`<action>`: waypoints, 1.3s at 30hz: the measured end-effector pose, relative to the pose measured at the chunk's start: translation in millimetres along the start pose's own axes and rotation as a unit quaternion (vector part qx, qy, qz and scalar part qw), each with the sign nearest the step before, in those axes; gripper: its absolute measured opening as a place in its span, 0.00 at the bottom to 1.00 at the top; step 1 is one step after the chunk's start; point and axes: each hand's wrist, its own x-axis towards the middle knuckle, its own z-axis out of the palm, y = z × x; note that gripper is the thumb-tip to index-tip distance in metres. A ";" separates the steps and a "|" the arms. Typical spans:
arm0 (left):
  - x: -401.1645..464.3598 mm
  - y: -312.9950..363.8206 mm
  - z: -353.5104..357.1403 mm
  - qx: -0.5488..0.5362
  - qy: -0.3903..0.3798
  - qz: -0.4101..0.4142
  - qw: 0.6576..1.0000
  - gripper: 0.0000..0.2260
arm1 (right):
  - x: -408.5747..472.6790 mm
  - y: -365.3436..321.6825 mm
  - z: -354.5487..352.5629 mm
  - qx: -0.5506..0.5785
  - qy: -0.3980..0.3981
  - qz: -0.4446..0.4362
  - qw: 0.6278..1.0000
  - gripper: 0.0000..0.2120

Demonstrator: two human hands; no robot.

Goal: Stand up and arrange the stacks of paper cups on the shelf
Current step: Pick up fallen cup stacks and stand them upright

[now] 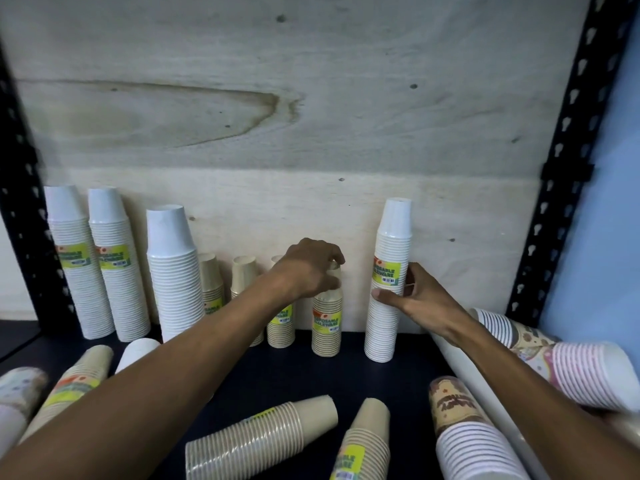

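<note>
My left hand [309,268] grips the top of an upright tan cup stack [327,323] at the back of the dark shelf [277,372]. My right hand [414,295] holds a tall upright white cup stack [386,317] at its middle, thumb in front and fingers behind. Left of them, three more short tan stacks [212,285] stand along the back, then three tall white stacks [173,271]. In front, two tan stacks [263,434] lie on their sides.
Patterned cup stacks [464,431] lie at the right beside a long white roll [485,396]. More fallen stacks [74,382] lie at the front left. A plywood back panel [311,116] closes the shelf, between black perforated uprights [568,161].
</note>
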 end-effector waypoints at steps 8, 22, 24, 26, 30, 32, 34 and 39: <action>4.5 -8.8 -4.3 -0.030 0.002 -0.008 1.000 0.19 | 7.2 -3.8 1.2 -0.023 -0.014 -0.010 1.000 0.23; 9.1 -25.0 -0.3 -0.044 0.020 -0.008 0.999 0.19 | 20.6 -13.7 26.4 -0.008 -0.030 -0.009 0.999 0.24; 8.6 -24.4 -0.5 -0.041 0.018 -0.011 0.999 0.20 | 21.4 -13.4 26.3 -0.013 -0.028 -0.004 1.000 0.25; 8.0 -23.4 -1.2 -0.039 0.017 -0.015 0.999 0.21 | 21.5 -12.9 25.6 -0.017 -0.028 -0.002 0.999 0.25; 6.0 -20.6 -3.4 -0.034 0.007 -0.018 0.999 0.23 | 20.5 -13.5 25.3 -0.028 -0.038 0.000 0.999 0.25; 4.7 -19.3 -4.3 -0.026 0.000 -0.021 0.999 0.25 | 19.6 -13.5 25.3 -0.037 -0.044 0.003 0.998 0.25; 3.8 -18.9 -4.3 -0.025 -0.004 -0.023 0.999 0.25 | 19.5 -13.1 24.9 -0.039 -0.044 0.005 0.998 0.26; 2.3 -18.8 -3.7 -0.024 -0.008 -0.027 0.999 0.26 | 19.0 -13.1 25.5 -0.036 -0.046 0.004 0.998 0.26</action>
